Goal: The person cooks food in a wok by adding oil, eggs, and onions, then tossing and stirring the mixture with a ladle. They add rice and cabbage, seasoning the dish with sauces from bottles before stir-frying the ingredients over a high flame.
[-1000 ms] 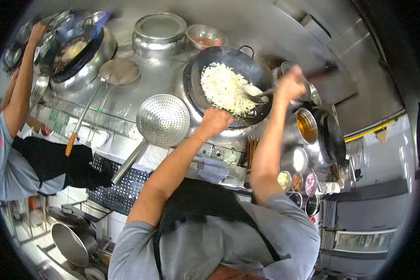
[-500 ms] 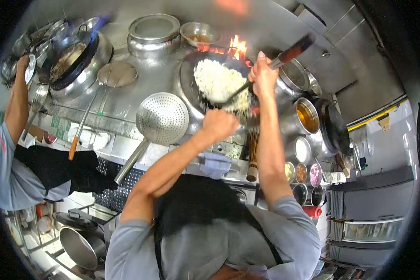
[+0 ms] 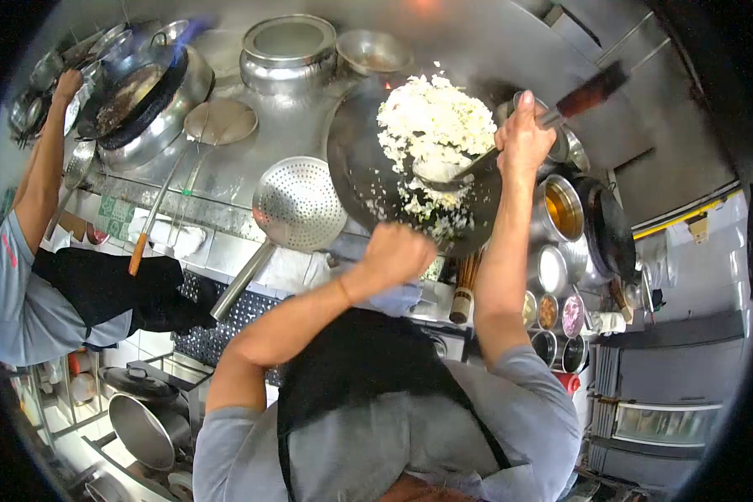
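Note:
My left hand (image 3: pixel 400 256) is closed at the near rim of a dark wok (image 3: pixel 351 159); the exact grip is hidden under the fingers. The wok is tilted, its inside facing me. A white mass that looks like fried rice (image 3: pixel 435 117) fills its far part, with loose grains scattered lower down. In my right hand (image 3: pixel 523 142) is the shaft of a ladle (image 3: pixel 441 171), thumb pointing up along it. The ladle's bowl lies against the rice, while its dark handle end sticks out to the upper right, blurred.
Left of the wok lies a perforated strainer (image 3: pixel 299 203). Behind stand a lidded steel pot (image 3: pixel 289 46) and a bowl (image 3: pixel 375 52). Pots of oil (image 3: pixel 560 209) and ingredient cups (image 3: pixel 572 316) line the right. A co-worker's arm (image 3: pixel 46 176) reaches over another wok (image 3: pixel 134 105).
The wok has risen and tilted toward me, and the rice has spread up and to the right. My right hand and the ladle have shifted right. The tall flames behind have mostly gone from view.

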Demonstrator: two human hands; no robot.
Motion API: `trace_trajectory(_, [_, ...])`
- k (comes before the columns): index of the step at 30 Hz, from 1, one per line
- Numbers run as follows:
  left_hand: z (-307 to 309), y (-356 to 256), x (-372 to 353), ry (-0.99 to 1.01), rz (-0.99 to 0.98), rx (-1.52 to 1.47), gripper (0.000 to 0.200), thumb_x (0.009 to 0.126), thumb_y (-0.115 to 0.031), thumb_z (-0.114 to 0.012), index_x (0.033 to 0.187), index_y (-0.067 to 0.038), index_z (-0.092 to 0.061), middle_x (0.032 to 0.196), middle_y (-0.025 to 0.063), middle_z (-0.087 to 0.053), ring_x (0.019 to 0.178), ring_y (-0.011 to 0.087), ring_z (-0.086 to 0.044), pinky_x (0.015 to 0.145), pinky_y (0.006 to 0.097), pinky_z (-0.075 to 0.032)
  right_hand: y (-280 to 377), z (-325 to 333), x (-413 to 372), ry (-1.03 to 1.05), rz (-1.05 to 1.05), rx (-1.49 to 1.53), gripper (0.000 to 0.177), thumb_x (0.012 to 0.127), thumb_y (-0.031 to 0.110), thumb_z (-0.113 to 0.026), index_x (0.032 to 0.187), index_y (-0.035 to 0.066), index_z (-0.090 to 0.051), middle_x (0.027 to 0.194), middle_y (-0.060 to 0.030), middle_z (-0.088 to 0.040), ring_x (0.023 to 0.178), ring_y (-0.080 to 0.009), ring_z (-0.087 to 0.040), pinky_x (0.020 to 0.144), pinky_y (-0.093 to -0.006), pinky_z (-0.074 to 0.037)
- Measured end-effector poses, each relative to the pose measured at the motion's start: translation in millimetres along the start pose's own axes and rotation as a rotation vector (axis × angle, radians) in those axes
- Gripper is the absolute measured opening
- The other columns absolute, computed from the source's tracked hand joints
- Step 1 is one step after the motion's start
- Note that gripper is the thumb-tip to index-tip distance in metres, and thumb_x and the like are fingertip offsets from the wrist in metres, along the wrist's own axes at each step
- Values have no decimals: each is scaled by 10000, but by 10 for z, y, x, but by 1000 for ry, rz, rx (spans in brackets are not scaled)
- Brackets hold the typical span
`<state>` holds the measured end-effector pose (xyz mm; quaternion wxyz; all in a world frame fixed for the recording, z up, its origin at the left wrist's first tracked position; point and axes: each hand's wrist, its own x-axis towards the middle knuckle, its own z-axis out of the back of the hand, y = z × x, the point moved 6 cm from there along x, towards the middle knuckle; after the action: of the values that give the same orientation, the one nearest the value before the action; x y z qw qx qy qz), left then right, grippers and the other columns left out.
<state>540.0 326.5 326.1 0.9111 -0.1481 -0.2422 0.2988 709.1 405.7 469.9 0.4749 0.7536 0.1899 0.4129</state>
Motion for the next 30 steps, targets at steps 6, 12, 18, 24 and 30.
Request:
trace_trajectory(6, [-167, 422, 468, -206, 112, -54, 367, 833, -254, -511, 556, -54, -644, 575, 203, -601, 521, 374, -613, 524, 457, -507, -944, 138, 291, -75, 285, -247, 380, 924, 239, -624, 621, 125, -425, 479, 47, -375, 354, -75, -337, 335, -266, -262])
trace_trajectory(12, [-307, 484, 106, -43, 148, -37, 338, 826, -277, -539, 570, -97, -666, 560, 180, -612, 518, 348, -629, 556, 480, -525, 573, 325, 129, -93, 354, -79, 428, 940, 299, -604, 593, 131, -418, 471, 28, -383, 370, -73, -323, 347, -268, -226])
trace_trajectory(18, [-473, 800, 661, -35, 183, 28, 303, 834, -292, -526, 650, -120, -694, 688, 155, -664, 672, 352, -655, 657, 458, -530, 482, 402, 107, -76, 559, 218, 441, 982, 297, -512, 605, 127, -359, 468, 27, -336, 369, -81, -311, 343, -248, -265])
trace_trajectory(24, [-522, 823, 699, 2, 196, 12, 307, 835, -322, -547, 672, -113, -702, 685, 169, -661, 661, 364, -654, 646, 465, -531, -1097, 99, 370, -18, 83, 63, 318, 943, 223, -599, 674, 138, -451, 477, 55, -353, 371, -76, -340, 356, -258, -284])
trace_trajectory(30, [-470, 810, 672, -48, 187, 41, 335, 846, -320, -549, 644, -91, -686, 669, 157, -657, 645, 350, -651, 637, 464, -532, -1370, -248, 97, -49, 240, 6, 346, 943, 233, -598, 645, 126, -458, 492, 68, -387, 392, -58, -353, 368, -242, -286])
